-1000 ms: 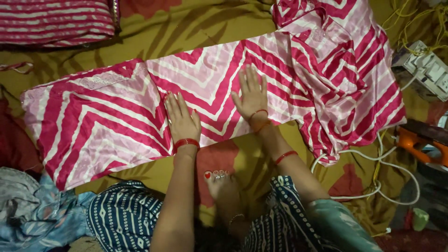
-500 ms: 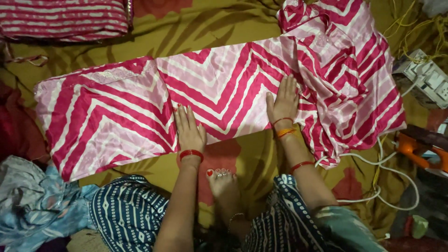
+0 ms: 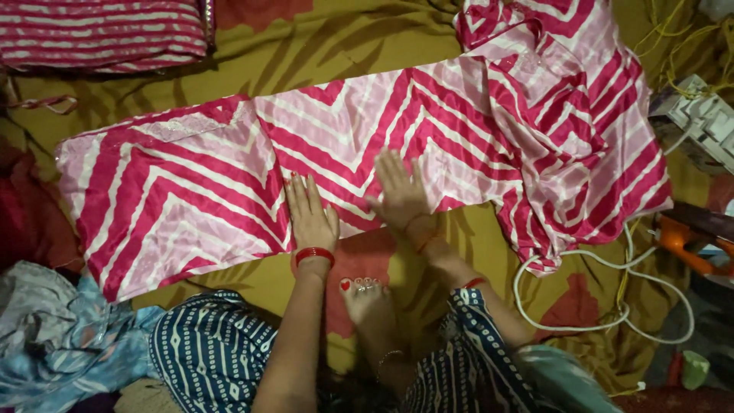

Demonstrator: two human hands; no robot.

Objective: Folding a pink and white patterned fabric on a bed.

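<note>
While both palms are pressed flat, the long satin cloth with pink, white and crimson zigzag stripes (image 3: 229,183) is seen stretched in a band across the mustard-yellow bedsheet with red flower prints (image 3: 321,46). The left hand (image 3: 311,216) is laid open on the cloth's near edge, fingers straight and together, nothing gripped; a red bangle (image 3: 314,255) is worn at its wrist. The right hand (image 3: 399,195) is spread just beside it, fingers fanned wide on the glossy fabric, nothing clasped either. At the left end the cloth is folded smooth into a neat rectangle, a small patch of pale lace showing near its upper edge; at the right end it is bunched into loose, crumpled folds. A bare foot with red-painted toenails (image 3: 359,294) is tucked between the two forearms on the sheet. Navy garment with white geometric print (image 3: 206,352) is draped over the knees. A second folded cloth with fine pink and white stripes (image 3: 99,34) is set at the upper left, well apart. A white looping cable (image 3: 569,302) is coiled at the right, near a white power strip (image 3: 703,122).
</note>
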